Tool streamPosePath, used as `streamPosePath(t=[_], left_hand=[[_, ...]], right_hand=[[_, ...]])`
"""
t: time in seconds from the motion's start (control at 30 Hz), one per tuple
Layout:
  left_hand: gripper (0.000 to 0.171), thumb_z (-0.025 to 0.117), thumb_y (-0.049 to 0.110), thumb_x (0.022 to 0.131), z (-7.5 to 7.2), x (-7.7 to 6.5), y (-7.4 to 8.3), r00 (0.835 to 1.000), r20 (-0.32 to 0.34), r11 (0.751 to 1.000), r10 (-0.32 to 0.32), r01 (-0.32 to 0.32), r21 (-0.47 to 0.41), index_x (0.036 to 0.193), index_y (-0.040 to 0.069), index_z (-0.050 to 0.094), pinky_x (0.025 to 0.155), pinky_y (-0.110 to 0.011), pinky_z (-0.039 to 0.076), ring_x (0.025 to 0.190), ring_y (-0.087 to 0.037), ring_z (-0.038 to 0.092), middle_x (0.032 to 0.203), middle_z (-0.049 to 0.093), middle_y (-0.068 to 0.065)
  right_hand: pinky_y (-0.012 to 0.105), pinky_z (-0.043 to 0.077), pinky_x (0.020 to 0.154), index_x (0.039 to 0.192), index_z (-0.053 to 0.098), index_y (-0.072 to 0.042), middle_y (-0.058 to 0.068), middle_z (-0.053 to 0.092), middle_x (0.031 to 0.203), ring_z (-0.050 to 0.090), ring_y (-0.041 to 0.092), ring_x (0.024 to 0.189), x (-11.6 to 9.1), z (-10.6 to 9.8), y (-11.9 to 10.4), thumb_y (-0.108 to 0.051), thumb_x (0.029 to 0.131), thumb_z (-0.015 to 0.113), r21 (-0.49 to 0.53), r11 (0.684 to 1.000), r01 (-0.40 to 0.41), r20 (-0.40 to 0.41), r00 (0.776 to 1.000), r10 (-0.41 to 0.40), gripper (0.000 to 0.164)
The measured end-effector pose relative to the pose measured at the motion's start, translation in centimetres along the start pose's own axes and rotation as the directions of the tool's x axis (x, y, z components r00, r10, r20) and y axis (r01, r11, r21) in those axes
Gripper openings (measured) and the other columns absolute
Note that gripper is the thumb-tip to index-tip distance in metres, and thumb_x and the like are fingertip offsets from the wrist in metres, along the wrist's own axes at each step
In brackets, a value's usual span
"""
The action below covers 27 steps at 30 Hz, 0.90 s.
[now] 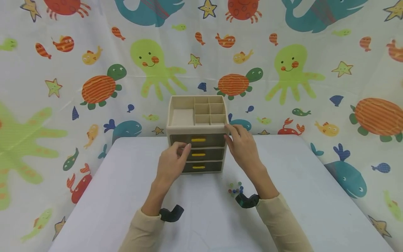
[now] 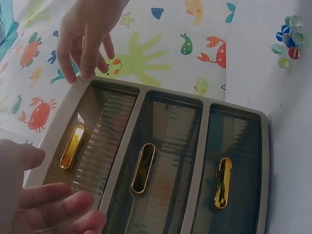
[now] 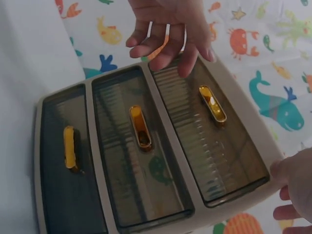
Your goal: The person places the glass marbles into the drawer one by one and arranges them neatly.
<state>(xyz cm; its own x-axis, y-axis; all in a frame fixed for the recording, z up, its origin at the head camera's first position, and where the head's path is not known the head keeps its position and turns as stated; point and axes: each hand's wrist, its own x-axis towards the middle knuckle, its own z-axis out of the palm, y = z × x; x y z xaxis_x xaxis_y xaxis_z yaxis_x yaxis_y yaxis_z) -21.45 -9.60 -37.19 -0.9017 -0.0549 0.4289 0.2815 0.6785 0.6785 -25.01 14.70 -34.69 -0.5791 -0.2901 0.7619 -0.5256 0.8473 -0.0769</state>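
A beige desktop drawer organizer [image 1: 196,130] stands at the back of the table, with three smoky see-through drawers pushed in and a yellow handle [image 1: 198,140] on each. Its top is divided into several compartments. My left hand [image 1: 170,162] hovers before the left part of the drawer fronts, its fingers loosely bent and holding nothing, as the right wrist view also shows. At the opposite side, my right hand [image 1: 245,147] touches the upper right corner of the organizer with its fingertips. In the left wrist view, the right hand's other fingers [image 2: 90,53] hang loosely.
Several small glass marbles [image 1: 234,191], in green, blue and red, lie grouped on the white table [image 1: 201,217] beside the right wrist. Behind the organizer hangs a cloth [image 1: 201,35] printed with sea animals. Each wrist wears a black device [image 1: 171,213].
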Motion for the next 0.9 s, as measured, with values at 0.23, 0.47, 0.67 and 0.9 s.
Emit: streamPosePath(t=[0.23,0.47,0.67,0.9], left_hand=[[0.047,0.051,0.047,0.103,0.6,0.2,0.1,0.999,0.012,0.995,-0.035,0.035,-0.090,0.114,0.006,0.069,0.068,-0.033,0.056,0.079,-0.021,0.067,0.091,0.075,-0.009],[0.050,0.050,0.053,0.102,0.9,0.7,0.5,0.991,0.062,0.969,-0.122,0.132,-0.210,0.113,0.008,0.069,0.061,-0.028,0.058,0.072,-0.023,0.071,0.087,0.075,-0.009],[0.047,0.052,0.049,0.102,1.3,1.1,0.8,0.980,0.096,0.937,-0.177,0.197,-0.288,0.106,0.006,0.070,0.052,-0.026,0.056,0.064,-0.029,0.068,0.084,0.072,-0.013],[0.046,0.054,0.048,0.101,1.9,1.6,1.1,0.970,0.119,0.898,-0.211,0.241,-0.368,0.102,0.005,0.071,0.044,-0.024,0.050,0.060,-0.036,0.066,0.083,0.072,-0.016]], right_hand=[[0.039,0.057,0.070,0.129,0.059,-0.004,0.015,0.065,0.110,0.065,0.029,0.093,0.1,0.2,0.3,-0.010,0.095,0.068,0.023,1.000,0.004,-0.025,1.000,-0.003,0.035],[0.037,0.058,0.067,0.125,0.061,-0.005,0.015,0.066,0.106,0.064,0.028,0.087,0.2,0.0,0.2,-0.010,0.095,0.069,0.019,1.000,0.012,-0.039,0.999,-0.011,0.032],[0.036,0.058,0.066,0.124,0.062,-0.005,0.014,0.065,0.103,0.062,0.027,0.082,0.2,-0.1,0.3,-0.009,0.095,0.068,0.022,1.000,0.008,-0.036,0.999,-0.007,0.029],[0.033,0.055,0.061,0.121,0.063,-0.005,0.014,0.064,0.099,0.059,0.025,0.074,0.3,-0.1,0.5,-0.010,0.096,0.067,0.027,1.000,0.013,-0.043,0.999,-0.012,0.026]])
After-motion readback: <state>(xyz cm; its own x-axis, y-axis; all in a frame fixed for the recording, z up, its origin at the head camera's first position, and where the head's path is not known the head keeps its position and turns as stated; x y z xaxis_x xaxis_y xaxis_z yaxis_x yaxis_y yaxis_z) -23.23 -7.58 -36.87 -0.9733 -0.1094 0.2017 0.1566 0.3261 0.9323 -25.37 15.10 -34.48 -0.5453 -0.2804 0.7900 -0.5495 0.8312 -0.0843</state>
